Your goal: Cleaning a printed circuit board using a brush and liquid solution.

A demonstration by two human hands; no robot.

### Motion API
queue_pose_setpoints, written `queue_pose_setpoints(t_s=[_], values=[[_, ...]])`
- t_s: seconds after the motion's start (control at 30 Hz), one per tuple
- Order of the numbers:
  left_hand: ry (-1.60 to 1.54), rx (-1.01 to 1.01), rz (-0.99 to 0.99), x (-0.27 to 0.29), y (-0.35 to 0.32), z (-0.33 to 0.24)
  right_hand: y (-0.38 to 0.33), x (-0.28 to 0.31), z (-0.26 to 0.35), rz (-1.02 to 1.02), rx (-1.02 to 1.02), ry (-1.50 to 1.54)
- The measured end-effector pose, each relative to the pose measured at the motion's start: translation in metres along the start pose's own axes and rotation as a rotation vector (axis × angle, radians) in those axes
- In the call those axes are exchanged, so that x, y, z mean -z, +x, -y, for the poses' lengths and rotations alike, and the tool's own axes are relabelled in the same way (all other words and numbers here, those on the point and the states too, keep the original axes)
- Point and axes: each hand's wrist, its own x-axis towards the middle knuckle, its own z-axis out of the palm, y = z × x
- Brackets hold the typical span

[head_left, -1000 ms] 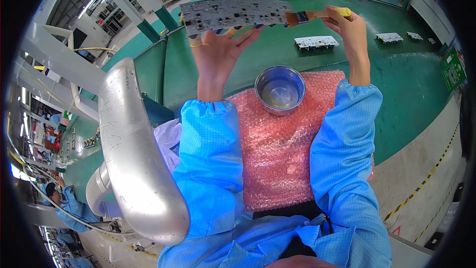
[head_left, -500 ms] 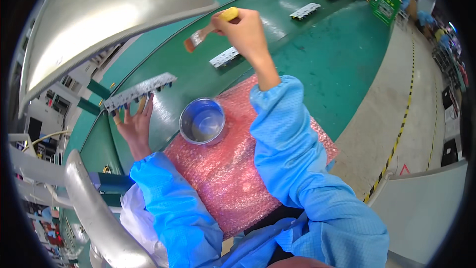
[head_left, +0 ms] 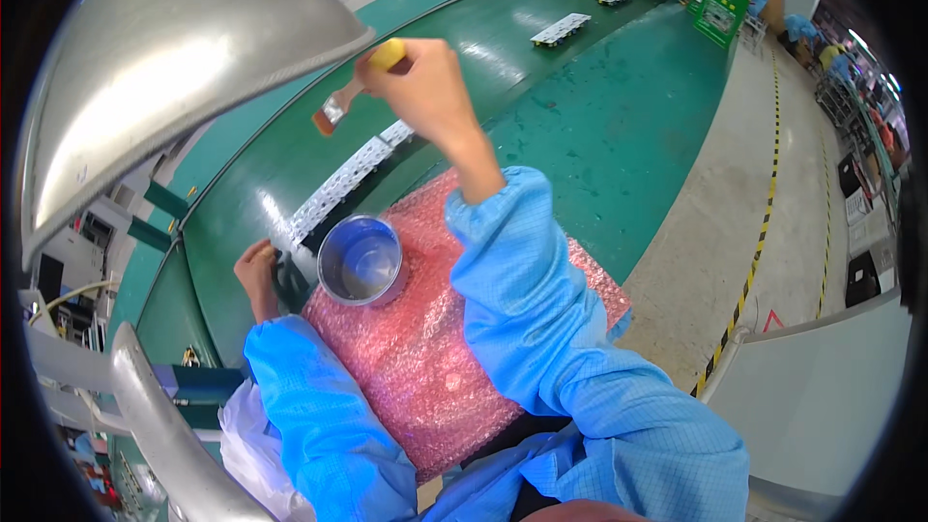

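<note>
A long, pale circuit board [head_left: 338,184] speckled with dark spots lies on the green worktop [head_left: 580,126], nearly end to end with a second board [head_left: 397,132]: moments ago the left hand [head_left: 256,275] held it up, and now that hand, fingers curled with nothing visible in them, is free of it. Beyond the metal bowl [head_left: 353,232] on pink bubble wrap [head_left: 416,358], the right hand [head_left: 422,87] grips a brush [head_left: 335,109] firmly.

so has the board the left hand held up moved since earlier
Yes: against the metal bowl, the long board has moved right, off the left hand onto the green surface.
</note>
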Motion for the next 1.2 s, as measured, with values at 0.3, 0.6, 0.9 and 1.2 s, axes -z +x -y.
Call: queue_pose_setpoints(t_s=[0.3, 0.6, 0.9, 1.2], values=[[0.097, -0.136, -0.357, -0.028, -0.008, -0.03, 0.004, 0.018, 0.008, 0.062, 0.015, 0.002], [-0.014, -0.072, -0.396, -0.024, -0.021, -0.028, -0.006, 0.009, 0.017, 0.097, 0.024, -0.047], [-0.009, -0.15, -0.456, -0.033, -0.008, -0.019, -0.01, 0.001, 0.02, 0.261, 0.109, -0.101], [0.121, -0.109, -0.532, -0.029, -0.022, -0.027, -0.031, -0.026, 0.04, 0.565, 0.151, -0.204]])
